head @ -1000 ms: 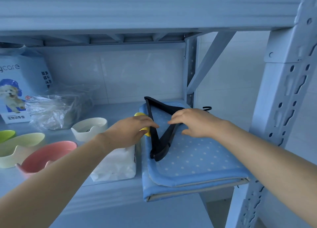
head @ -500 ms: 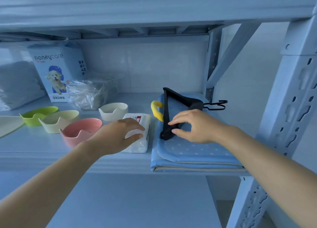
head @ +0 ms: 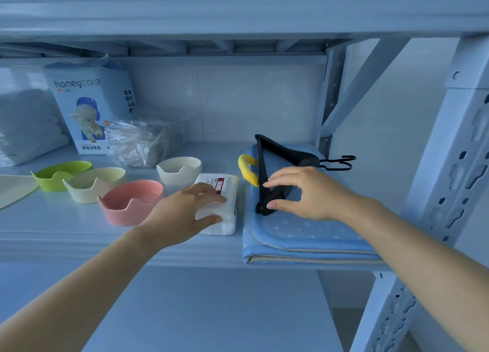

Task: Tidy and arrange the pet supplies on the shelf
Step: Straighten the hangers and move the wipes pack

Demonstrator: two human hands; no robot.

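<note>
Crinkled clear plastic bag (head: pixel 143 142) holding something greyish, behind glossy pink scalloped bowl (head: pixel 132 201) on pale shelf (head: pixel 66 227). Grips soft white wipes pack (head: pixel 225 209) with left hand (head: pixel 182 214), fingers (head: pixel 206 190) spread over top. Pinches black plastic hanger (head: pixel 277 156) between right hand (head: pixel 309 193) thumb and forefinger, atop folded blue dotted fabric mat (head: pixel 304 235) at shelf's right end.

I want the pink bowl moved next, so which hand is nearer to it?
Left. The left hand holds the white wipes pack just right of the pink bowl; the right hand is farther right, pinching the black hangers on the blue mat.
</note>
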